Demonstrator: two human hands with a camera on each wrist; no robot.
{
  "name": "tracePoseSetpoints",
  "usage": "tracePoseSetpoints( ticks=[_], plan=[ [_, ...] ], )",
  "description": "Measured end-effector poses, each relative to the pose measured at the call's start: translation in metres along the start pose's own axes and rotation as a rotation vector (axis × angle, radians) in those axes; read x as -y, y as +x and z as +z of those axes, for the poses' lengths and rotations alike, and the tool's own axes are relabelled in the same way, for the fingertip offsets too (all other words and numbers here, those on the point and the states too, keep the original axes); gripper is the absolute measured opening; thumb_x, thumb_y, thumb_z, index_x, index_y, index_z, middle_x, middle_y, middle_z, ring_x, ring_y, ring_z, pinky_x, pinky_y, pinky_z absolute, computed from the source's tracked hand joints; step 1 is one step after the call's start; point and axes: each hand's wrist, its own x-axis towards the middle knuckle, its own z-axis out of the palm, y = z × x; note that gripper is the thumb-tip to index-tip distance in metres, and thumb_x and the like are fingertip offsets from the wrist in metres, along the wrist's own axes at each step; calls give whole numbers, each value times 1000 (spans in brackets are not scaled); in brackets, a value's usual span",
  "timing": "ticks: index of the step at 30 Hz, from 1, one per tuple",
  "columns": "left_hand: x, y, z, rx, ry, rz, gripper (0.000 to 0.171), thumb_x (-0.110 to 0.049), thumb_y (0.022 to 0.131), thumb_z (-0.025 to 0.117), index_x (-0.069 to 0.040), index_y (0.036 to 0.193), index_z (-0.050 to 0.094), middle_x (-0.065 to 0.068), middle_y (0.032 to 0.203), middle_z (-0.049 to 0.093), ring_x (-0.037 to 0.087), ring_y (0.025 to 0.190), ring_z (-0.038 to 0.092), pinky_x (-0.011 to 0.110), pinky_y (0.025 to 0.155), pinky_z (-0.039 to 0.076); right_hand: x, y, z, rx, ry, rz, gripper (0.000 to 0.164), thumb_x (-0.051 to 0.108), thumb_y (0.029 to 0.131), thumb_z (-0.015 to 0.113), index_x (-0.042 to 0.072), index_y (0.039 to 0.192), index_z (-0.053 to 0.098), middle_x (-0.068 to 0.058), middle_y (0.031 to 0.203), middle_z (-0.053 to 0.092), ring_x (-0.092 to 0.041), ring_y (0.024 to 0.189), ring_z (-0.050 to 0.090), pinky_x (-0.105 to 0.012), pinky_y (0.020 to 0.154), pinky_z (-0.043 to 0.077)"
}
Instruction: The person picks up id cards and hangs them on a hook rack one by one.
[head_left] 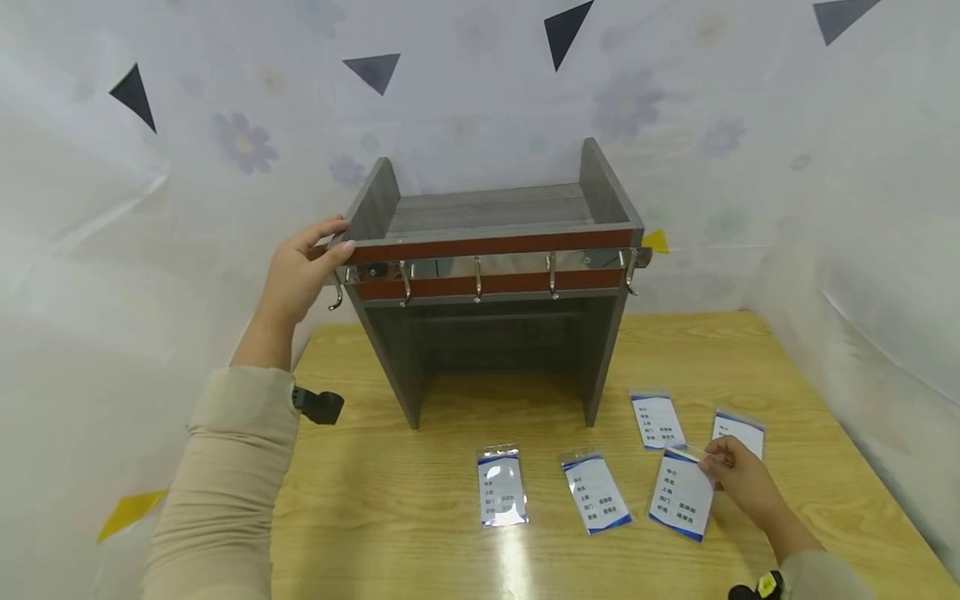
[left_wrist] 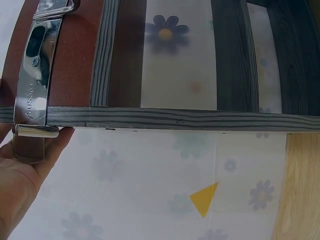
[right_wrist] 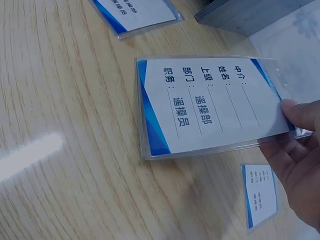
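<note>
A grey wooden rack (head_left: 487,242) stands on the table, with a shiny metal hook rail (head_left: 517,265) across its reddish-brown front. My left hand (head_left: 300,262) grips the rack's upper left front corner, its thumb near the rail's end; in the left wrist view the hand (left_wrist: 22,182) is behind that rail end. Between thumb and fingers my right hand (head_left: 742,483) pinches a name badge (head_left: 684,493) in a clear plastic sleeve by its top edge. The right wrist view shows this badge (right_wrist: 210,105) tilted above the table, printed side showing, with the thumb over its blue stripe.
Several similar badges lie on the wooden table (head_left: 390,533): one badge (head_left: 502,487) in front of the rack, another badge (head_left: 596,493) beside it, and a badge (head_left: 657,421) farther back right. A badge (head_left: 740,433) is partly behind the right hand. Patterned sheeting (head_left: 480,100) surrounds the table.
</note>
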Motion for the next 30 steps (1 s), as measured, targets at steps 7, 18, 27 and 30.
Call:
tracePoseSetpoints(
  ticks=[7, 18, 27, 30],
  plan=[
    [1, 0, 1, -1, -14, 14, 48, -30, 85, 54, -4, 125, 45, 2, 135, 34, 24, 109, 42, 38, 86, 36, 19, 5, 3, -51, -3, -85, 22, 8, 90, 46, -8, 103, 41, -26, 100, 53, 5, 75, 49, -26, 59, 47],
    [0, -5, -1, 24, -40, 1, 48, -29, 85, 54, -4, 125, 45, -1, 135, 34, 25, 112, 40, 41, 90, 33, 60, 6, 3, -85, 44, -188, 27, 14, 91, 46, -6, 108, 46, -19, 95, 55, -6, 72, 54, -28, 60, 48],
    [-3, -5, -4, 32, -37, 9, 47, -29, 86, 54, -4, 125, 44, -1, 135, 33, 25, 113, 39, 43, 90, 32, 93, 7, 9, -73, 107, -229, 24, 17, 90, 48, -1, 106, 48, -15, 91, 54, -10, 72, 54, -24, 60, 48],
    [-2, -5, -5, 31, -48, 7, 48, -29, 86, 54, -4, 125, 44, 0, 135, 33, 26, 115, 38, 43, 91, 31, 99, 7, 10, -68, 114, -242, 24, 17, 90, 47, -1, 106, 47, -14, 91, 54, -11, 71, 54, -25, 59, 48]
  ],
)
